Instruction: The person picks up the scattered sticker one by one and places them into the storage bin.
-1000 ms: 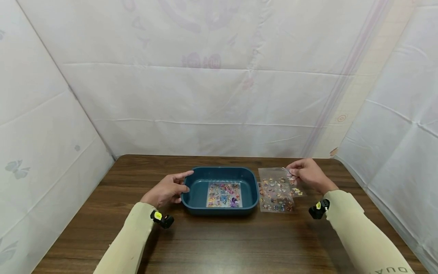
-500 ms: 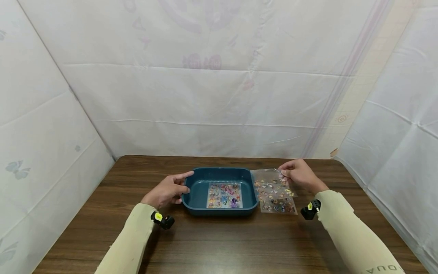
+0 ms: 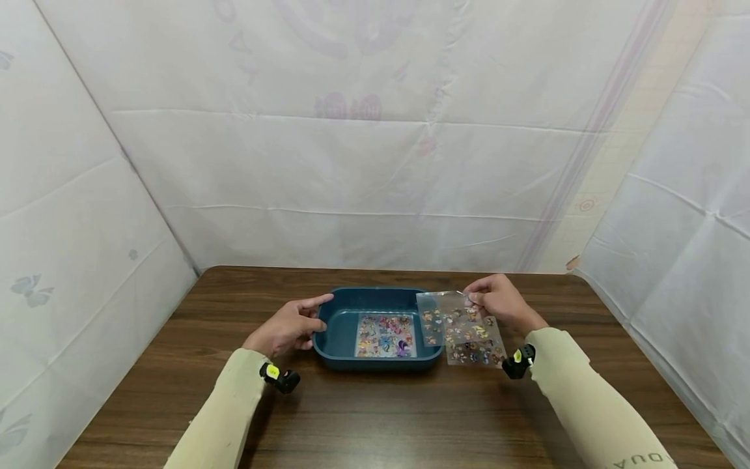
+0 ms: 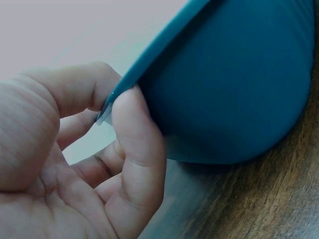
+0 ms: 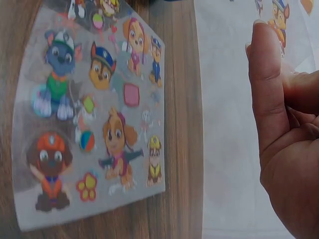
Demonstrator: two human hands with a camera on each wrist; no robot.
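Observation:
My left hand grips the left rim of a blue plastic tub; the left wrist view has thumb and a finger on either side of that rim. Inside the tub lies a sticker sheet with colourful figures. A second clear sticker sheet hangs from my right hand, pinched at its upper right corner. Its left part overlaps the tub's right end. Below it, another sticker sheet printed with cartoon dogs lies on the table, partly covered by the held one in the head view.
The tub stands on a dark wood-grain table. White printed sheeting hangs behind the table and along both sides. A small black wrist camera sits on the left sleeve, and another wrist camera on the right.
My right hand has moved left with the pinched sticker sheet, bringing its edge from beside the tub to over the right rim. The left hand and tub have stayed put.

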